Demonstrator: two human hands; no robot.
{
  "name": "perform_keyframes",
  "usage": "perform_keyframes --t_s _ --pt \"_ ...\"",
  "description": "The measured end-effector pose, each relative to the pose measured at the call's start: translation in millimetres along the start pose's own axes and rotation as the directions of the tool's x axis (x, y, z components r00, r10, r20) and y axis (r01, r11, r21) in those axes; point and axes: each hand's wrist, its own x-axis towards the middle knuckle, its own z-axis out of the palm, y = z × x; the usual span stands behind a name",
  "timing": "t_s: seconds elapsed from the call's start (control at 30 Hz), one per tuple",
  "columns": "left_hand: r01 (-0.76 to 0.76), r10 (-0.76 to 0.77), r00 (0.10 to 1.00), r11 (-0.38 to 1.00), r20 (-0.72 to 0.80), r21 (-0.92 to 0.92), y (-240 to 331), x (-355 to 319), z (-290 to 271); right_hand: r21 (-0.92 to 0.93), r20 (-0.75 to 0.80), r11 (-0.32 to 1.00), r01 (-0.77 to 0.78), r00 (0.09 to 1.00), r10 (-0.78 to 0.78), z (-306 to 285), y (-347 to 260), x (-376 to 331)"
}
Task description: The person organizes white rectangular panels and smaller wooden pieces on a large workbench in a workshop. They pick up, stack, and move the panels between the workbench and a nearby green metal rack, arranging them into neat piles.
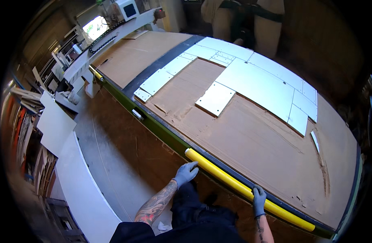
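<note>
A long yellow roller (224, 174) with a white end runs along the near edge of a large machine bed (250, 158). My left hand (186, 173), in a grey glove, is beside the roller's white-ended part. Its fingers stretch toward the roller and their tips appear to touch it. Farther right, my right hand (259, 200), gloved the same way, lies across the roller with its fingers bent over it, near the dark bed edge. White cut panels (261, 87) with small holes lie on the brown board of the bed. One smaller white panel (215, 99) juts toward me.
At the far left end of the bed stands a machine gantry (109, 38) with a cable chain. Sawdust and a thin white offcut (315, 141) lie at the right. Behind my left side are large white sheets (78, 194) and stacked boards (44, 170). Grey dust bags (269, 28) hang beyond.
</note>
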Motion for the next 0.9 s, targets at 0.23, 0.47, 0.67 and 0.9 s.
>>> perform_keyframes --t_s 0.23,0.47,0.67,0.9 --pt "-0.013 0.005 1.000 0.966 -0.029 -0.259 -47 200 -44 0.148 0.220 0.981 -0.125 0.971 0.091 197 -70 119" --pt "-0.015 -0.024 0.991 0.957 -0.132 -0.290 -113 415 -41 0.099 0.028 0.990 -0.103 0.995 0.101 391 -108 294" --pt "0.186 -0.137 0.981 0.869 0.138 -0.458 -142 474 -41 0.257 -0.237 0.910 -0.326 0.892 0.386 434 -101 353" --pt "0.228 -0.128 0.965 0.836 0.227 -0.500 -137 506 -94 0.414 -0.068 0.814 -0.407 0.878 0.474 421 -117 358"
